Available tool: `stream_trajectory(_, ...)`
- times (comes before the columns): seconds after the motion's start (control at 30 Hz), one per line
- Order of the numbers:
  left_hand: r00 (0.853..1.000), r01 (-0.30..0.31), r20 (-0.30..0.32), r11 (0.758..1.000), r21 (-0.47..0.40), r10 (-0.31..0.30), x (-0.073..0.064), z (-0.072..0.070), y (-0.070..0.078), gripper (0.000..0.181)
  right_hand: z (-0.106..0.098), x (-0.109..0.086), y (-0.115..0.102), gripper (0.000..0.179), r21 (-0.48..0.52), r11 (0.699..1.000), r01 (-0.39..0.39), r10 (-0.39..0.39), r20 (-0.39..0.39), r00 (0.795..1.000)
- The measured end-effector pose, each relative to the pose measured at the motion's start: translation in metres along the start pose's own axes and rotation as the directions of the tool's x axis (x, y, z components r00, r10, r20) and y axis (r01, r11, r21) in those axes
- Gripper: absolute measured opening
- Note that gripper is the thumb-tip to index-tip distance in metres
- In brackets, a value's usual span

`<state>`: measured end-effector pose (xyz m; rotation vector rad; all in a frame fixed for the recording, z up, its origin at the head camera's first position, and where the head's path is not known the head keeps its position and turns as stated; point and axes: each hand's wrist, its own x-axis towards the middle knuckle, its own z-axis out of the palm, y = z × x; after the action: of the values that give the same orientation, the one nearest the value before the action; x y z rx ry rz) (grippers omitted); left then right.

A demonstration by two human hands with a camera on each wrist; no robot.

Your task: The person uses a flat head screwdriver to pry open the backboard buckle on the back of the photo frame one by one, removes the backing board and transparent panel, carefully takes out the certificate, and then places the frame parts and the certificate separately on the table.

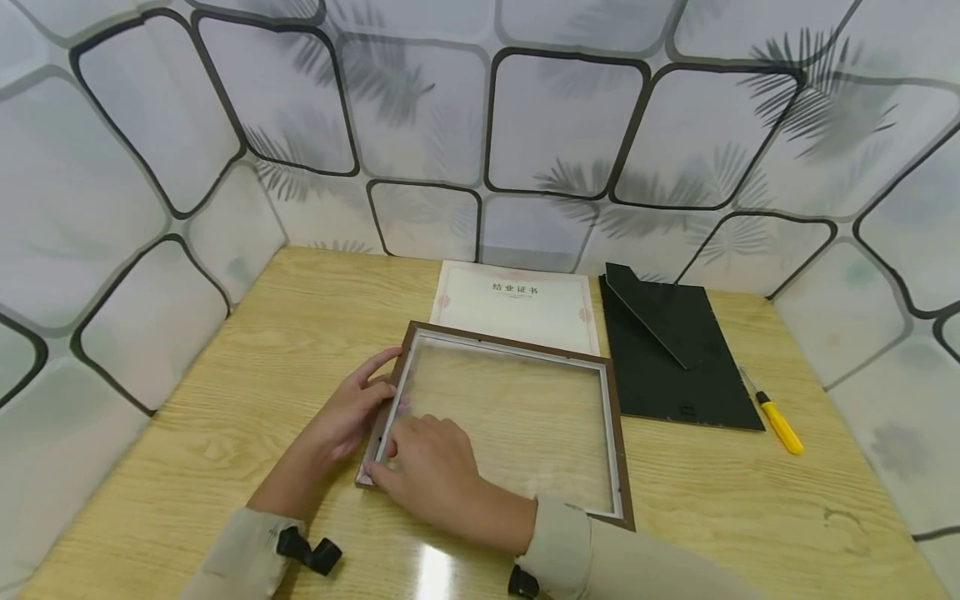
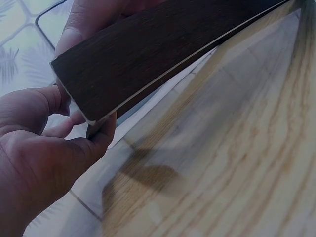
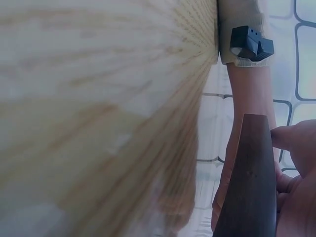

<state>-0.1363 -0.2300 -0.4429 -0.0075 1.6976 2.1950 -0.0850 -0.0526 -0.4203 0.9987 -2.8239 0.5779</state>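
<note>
A brown picture frame with a pale inner lip and a clear pane lies across the middle of the table. My left hand holds its left side, thumb over the rim. In the left wrist view, the left hand curls round the end of the dark frame bar, which stands off the tabletop. My right hand has bent fingers over the near left corner and grips the rim with its thumb. The right wrist view shows the right hand against the frame bar; its fingertips are partly hidden.
Behind the frame lies a white certificate sheet, partly covered by it. At right rests a black backing board with its stand leg raised. A yellow-handled screwdriver lies beside it. Patterned cloth walls enclose the wooden table.
</note>
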Motion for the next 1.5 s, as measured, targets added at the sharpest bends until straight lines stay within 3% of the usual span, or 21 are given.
stream_trajectory(0.2, 1.000, -0.012, 0.013, 1.000, 0.006, 0.012, 0.000, 0.000, 0.000, 0.068, 0.000, 0.001, 0.002, 0.031, 0.020, 1.000, -0.009, 0.009, 0.007, 1.000)
stream_trajectory(0.37, 0.999, -0.028, 0.027, 0.999, -0.044, 0.029, 0.002, 0.000, 0.000, 0.071, -0.005, 0.001, 0.004, 0.027, 0.118, 0.992, -0.035, 0.034, 0.007, 0.999)
stream_trajectory(0.57, 0.999, -0.029, 0.028, 0.998, -0.056, 0.031, 0.003, 0.001, 0.000, 0.074, -0.005, -0.002, 0.010, 0.033, 0.232, 0.973, -0.006, 0.010, -0.018, 1.000)
stream_trajectory(0.73, 0.999, -0.033, 0.009, 0.998, -0.058, 0.033, 0.004, 0.000, 0.000, 0.075, -0.004, -0.003, 0.019, 0.043, 0.424, 0.905, -0.041, 0.019, 0.056, 0.998)
stream_trajectory(0.87, 0.999, -0.035, 0.005, 0.998, -0.059, 0.036, 0.005, -0.001, -0.001, 0.076, -0.006, -0.004, 0.022, 0.042, 0.497, 0.866, -0.053, 0.013, 0.083, 0.996)
stream_trajectory(1.0, 0.999, -0.039, 0.011, 0.997, -0.071, 0.040, 0.004, -0.002, -0.002, 0.075, -0.006, -0.004, 0.022, 0.045, 0.491, 0.869, -0.059, 0.018, 0.087, 0.996)
stream_trajectory(1.23, 0.999, -0.040, 0.010, 0.995, -0.094, 0.041, 0.003, -0.003, -0.001, 0.073, -0.003, -0.004, 0.019, 0.058, 0.397, 0.918, -0.025, 0.005, 0.052, 0.999)
stream_trajectory(1.5, 0.998, -0.049, 0.022, 0.995, -0.083, 0.051, 0.002, -0.003, 0.000, 0.073, -0.004, -0.003, 0.016, 0.065, 0.337, 0.941, -0.027, 0.018, 0.029, 0.999)
